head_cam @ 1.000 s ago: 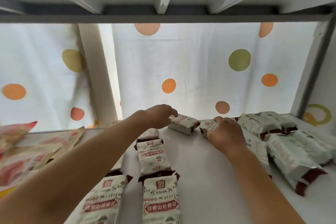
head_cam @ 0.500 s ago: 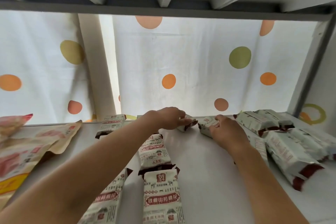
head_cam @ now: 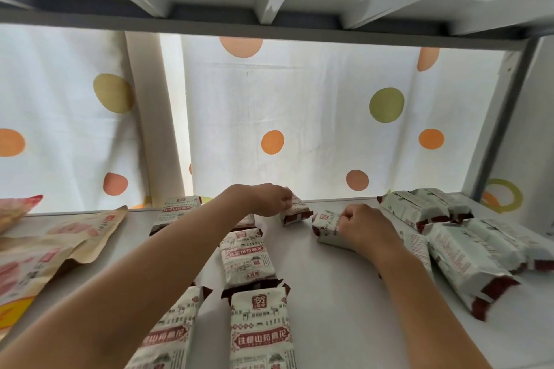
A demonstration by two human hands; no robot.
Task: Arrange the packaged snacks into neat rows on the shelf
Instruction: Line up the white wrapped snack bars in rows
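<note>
Now, left hand (head_cam: pixel 266 199): curled on a packet (head_cam: pixel 295 211) at centre frame, by the shelf (head_cam: pixel 323 302) back edge.
Right hand (head_cam: pixel 364 229): closed over a second packet (head_cam: pixel 326 226) just right of it.
Handling: light, crinkly, probably slippery — grip the body, not the dark crimped ends.

The left forearm (head_cam: pixel 168 263) hid most of one snack pack (head_cam: pixel 177 210) in the back row. The two nearest packs (head_cam: pixel 260 329) were cut off by the bottom edge. The brown pouches (head_cam: pixel 45 252) ran off the left edge, and their print was too blurred to read.
</note>
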